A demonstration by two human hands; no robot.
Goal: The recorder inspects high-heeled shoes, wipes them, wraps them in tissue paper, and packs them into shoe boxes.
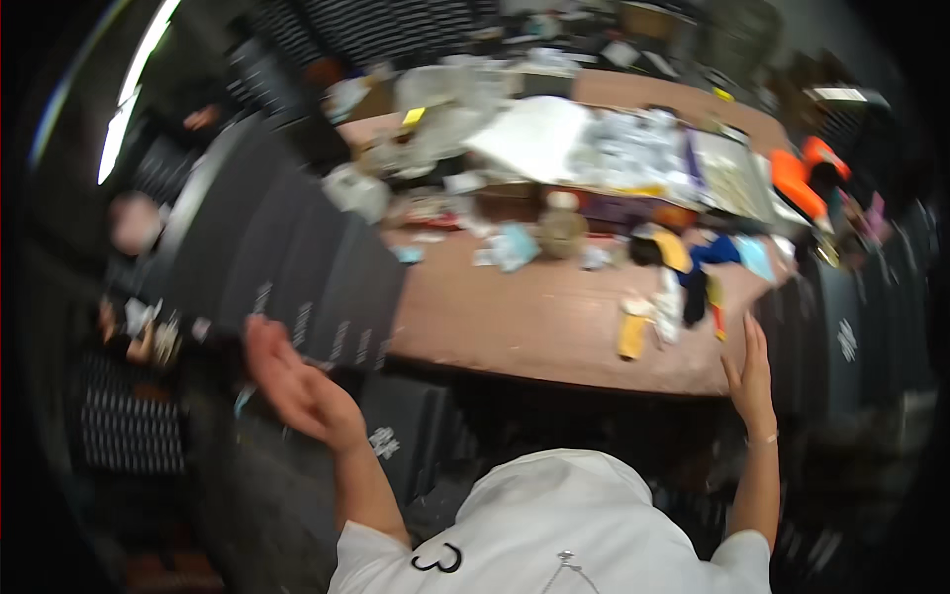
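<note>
At lower left of the frame, your left hand (297,386) spreads open-fingered against the near edge of the dark flat panels (297,267). They look stiff, broad and awkward, so grip an edge. Your right hand (752,376), fingers extended, rests empty at the brown table (534,327) edge. Blur hides the table clutter.

White short-sleeved top — bare forearms

Two bare hands, one brown table (534,327), one yellow bottle (631,335).
</note>
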